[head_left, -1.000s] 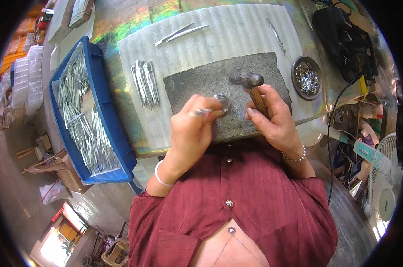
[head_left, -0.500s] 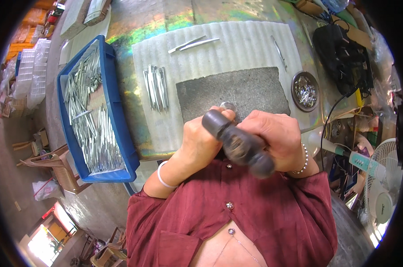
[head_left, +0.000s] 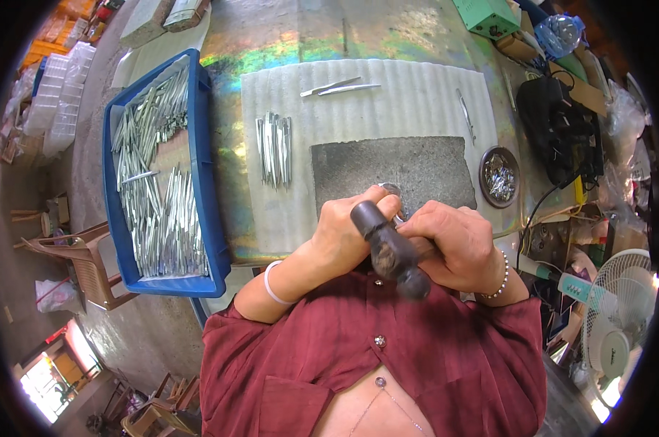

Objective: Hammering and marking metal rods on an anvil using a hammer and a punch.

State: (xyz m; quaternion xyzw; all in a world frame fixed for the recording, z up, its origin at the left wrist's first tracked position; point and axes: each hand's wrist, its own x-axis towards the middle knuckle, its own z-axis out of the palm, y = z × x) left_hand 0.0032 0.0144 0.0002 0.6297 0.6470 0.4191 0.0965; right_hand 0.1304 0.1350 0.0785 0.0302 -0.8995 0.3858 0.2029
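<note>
My right hand is closed around the handle of a hammer. Its dark metal head hangs in front of my left hand and hides part of it. The fingers of my left hand are curled together at the near edge of a dark grey rectangular slab. A round, shiny metal piece shows just beyond those fingertips; what they pinch is mostly covered. Beneath the slab lies a white foam sheet. On the sheet's left, several slim silvery metal pieces sit in a row.
At left stands a blue tray full of slim metal pieces. More thin pieces and tweezers lie on the foam. A round dish of small shiny bits sits right, near a black bag-like object and a fan.
The whole view has shifted slightly, with the table now lower and more to the right. My right hand has brought the hammer farther down, closer to my left hand, which keeps its grip.
</note>
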